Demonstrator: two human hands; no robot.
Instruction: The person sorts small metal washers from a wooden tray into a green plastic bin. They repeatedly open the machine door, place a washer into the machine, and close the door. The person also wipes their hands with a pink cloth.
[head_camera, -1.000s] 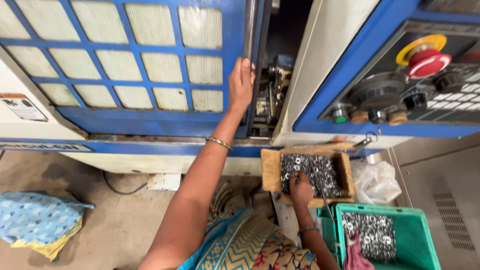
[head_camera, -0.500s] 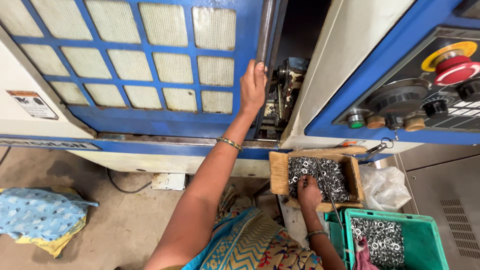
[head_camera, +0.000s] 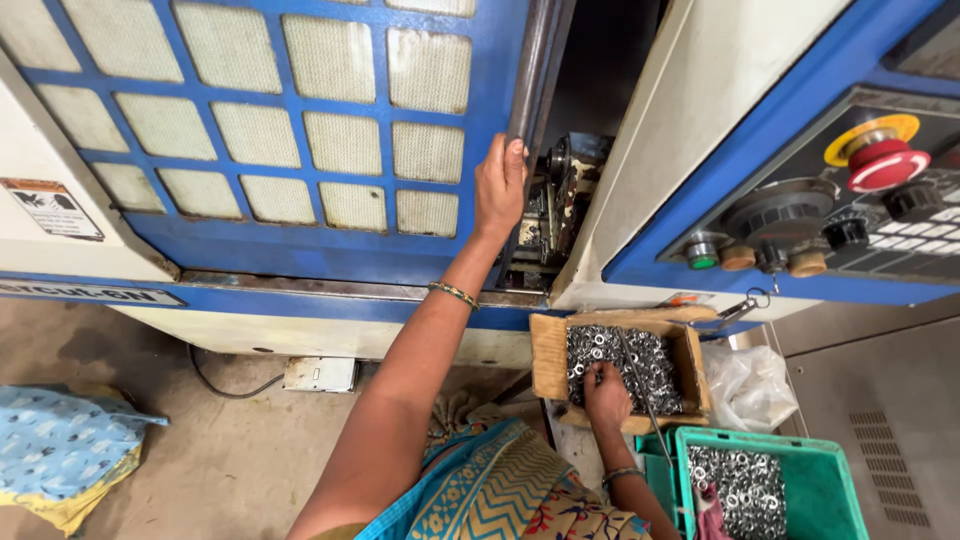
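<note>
While left hand (head_camera: 499, 185) grips door handle (head_camera: 528, 70), right hand (head_camera: 607, 393) fingers close on rings (head_camera: 640, 352) in cardboard box (head_camera: 549, 355).

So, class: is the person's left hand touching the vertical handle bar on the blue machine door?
Touching. The head view shows the left hand wrapped around the handle bar.

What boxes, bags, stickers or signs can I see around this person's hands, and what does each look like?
Warning sticker: left on the machine's cream panel, rectangular, white with orange and black.
Nameplate strip: low left on the blue band, long, grey.
Cardboard box: under the right hand, brown, holding metal rings.
Green crate: bottom right, more rings.
Plastic bag: beside the box, clear, crumpled.
</note>
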